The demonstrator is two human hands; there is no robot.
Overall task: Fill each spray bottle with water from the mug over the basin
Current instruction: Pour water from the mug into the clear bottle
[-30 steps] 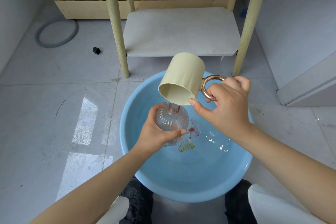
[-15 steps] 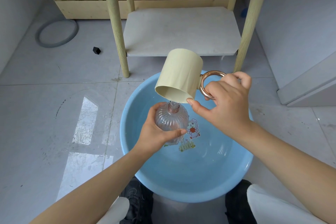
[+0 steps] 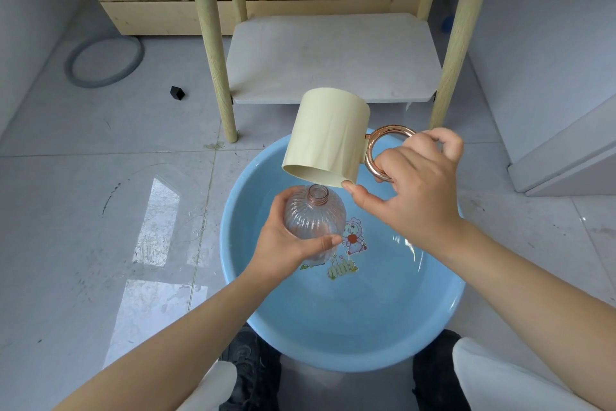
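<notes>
My left hand (image 3: 286, 244) grips a clear ribbed spray bottle (image 3: 313, 217) with an open threaded neck and no spray head, held upright over the blue basin (image 3: 383, 340). My right hand (image 3: 416, 190) holds the cream mug (image 3: 328, 140) by its copper ring handle, thumb against the rim. The mug is tipped steeply, mouth down, its rim just above the bottle's neck. A little water lies in the basin over a cartoon print.
The basin sits on a grey tiled floor in front of a wooden-legged table with a low shelf (image 3: 333, 57). A grey ring (image 3: 103, 60) and a small black cube (image 3: 177, 92) lie on the floor at left. My shoes and knees flank the basin's near edge.
The mug has risen and tipped further, so the bottle's neck now shows clear below the rim. The bottle and my left hand stay almost where they were.
</notes>
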